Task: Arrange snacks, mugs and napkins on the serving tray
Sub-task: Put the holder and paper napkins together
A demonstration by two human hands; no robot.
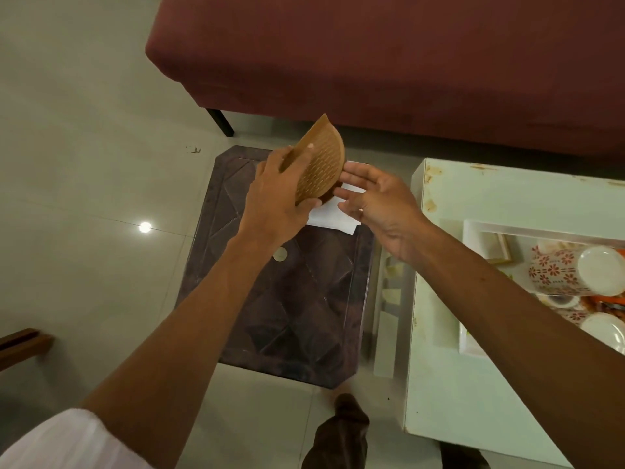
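My left hand (pixel 279 187) grips a brown, patterned, fan-shaped holder (pixel 321 164), tilted on edge above a dark stool (pixel 287 316). Just right of the holder my right hand (pixel 378 204) is open, its fingertips close to the holder's edge. White napkins (pixel 329 214) lie on the stool under both hands, partly hidden. At the right, a white serving tray (pixel 468 275) sits on the white table (pixel 473 384). It holds two floral mugs (pixel 571 272) lying on their sides and a pale box (pixel 500 248).
A maroon sofa (pixel 406 62) fills the back, with a black leg (pixel 221 121) near the stool. A wooden piece (pixel 20 343) juts in at the left edge. My foot (pixel 341 431) stands on the tiled floor between the stool and the table.
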